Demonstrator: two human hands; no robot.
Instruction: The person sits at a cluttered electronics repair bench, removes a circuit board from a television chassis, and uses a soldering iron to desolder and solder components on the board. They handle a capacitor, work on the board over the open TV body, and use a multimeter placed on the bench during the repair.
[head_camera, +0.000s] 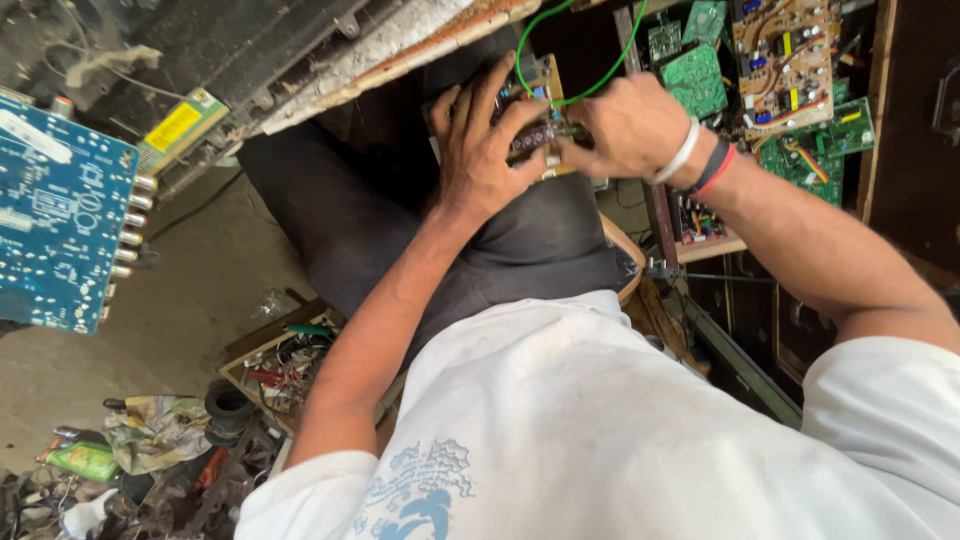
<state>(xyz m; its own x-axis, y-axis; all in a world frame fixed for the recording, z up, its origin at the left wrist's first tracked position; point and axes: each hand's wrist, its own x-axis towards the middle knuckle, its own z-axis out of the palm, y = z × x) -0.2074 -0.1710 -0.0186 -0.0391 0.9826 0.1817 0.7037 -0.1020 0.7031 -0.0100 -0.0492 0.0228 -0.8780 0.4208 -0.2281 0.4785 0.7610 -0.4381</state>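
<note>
A small tan populated circuit board (530, 95), judged light, stiff and fragile, is gripped by the left hand (480, 150) and pinched at its edge by the right hand (625, 125).

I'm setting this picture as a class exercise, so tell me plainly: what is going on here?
A person in a white shirt holds a small circuit board over their lap with both hands. The left hand grips it from the side, and the right hand pinches at its edge, where a green wire loops up. More green circuit boards lie stacked on the right. A blue circuit board sits at the left, and a tray of tools and wires rests on the floor.
</note>
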